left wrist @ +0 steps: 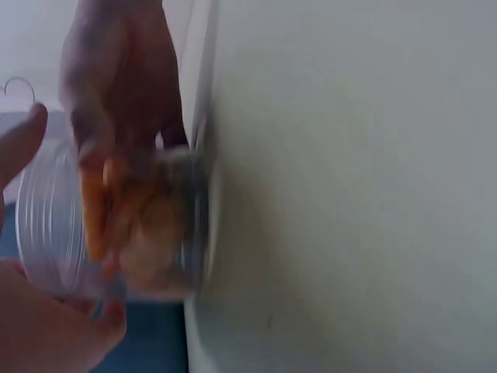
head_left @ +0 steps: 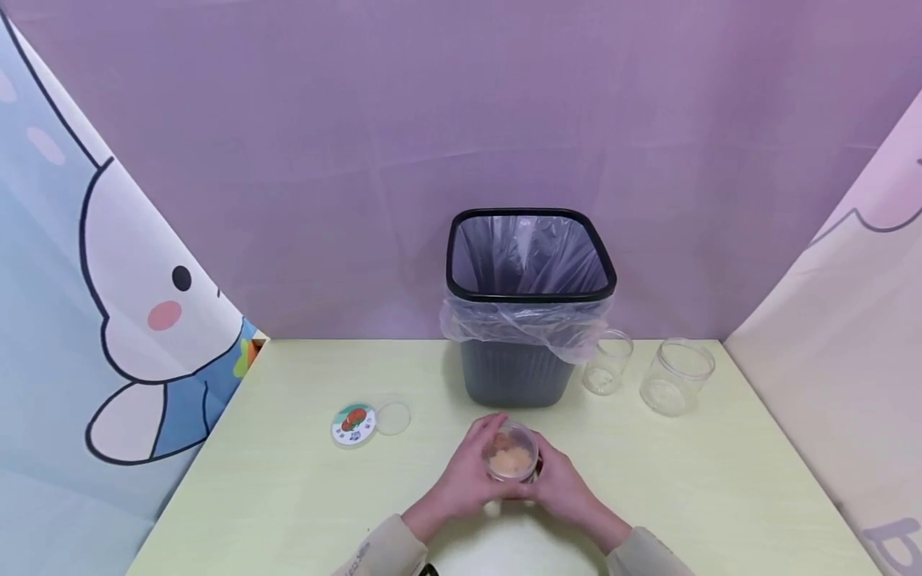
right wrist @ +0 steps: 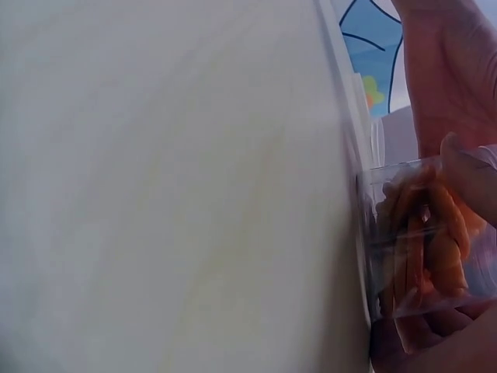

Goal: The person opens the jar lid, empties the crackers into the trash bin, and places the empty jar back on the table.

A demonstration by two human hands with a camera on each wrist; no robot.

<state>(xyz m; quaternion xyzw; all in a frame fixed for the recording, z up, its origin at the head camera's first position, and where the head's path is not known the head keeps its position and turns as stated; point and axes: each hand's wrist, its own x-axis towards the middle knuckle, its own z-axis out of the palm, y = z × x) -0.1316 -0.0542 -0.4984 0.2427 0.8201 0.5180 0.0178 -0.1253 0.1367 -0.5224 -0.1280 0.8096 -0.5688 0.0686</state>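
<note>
Between both hands stands a clear round jar [head_left: 513, 454], with orange and pale pieces [right wrist: 431, 241] inside that look like food. My left hand [head_left: 468, 474] grips the jar from the left, fingers and thumb round its wall. My right hand [head_left: 565, 486] grips its other side. Seen from the left wrist, the open, ribbed neck of the jar [left wrist: 54, 221] points away from the table and its base is right at the tabletop. A white round lid [head_left: 354, 425] with a red fruit or vegetable picture lies to the left, beside a thin clear disc [head_left: 393, 418].
A grey bin [head_left: 515, 372] with a black rim and a plastic liner stands behind the hands, near the purple back wall [head_left: 324, 200]. To its right are two clear jars [head_left: 601, 376], [head_left: 668, 392] with nothing visible inside. Printed cloths border the pale table [head_left: 274, 496].
</note>
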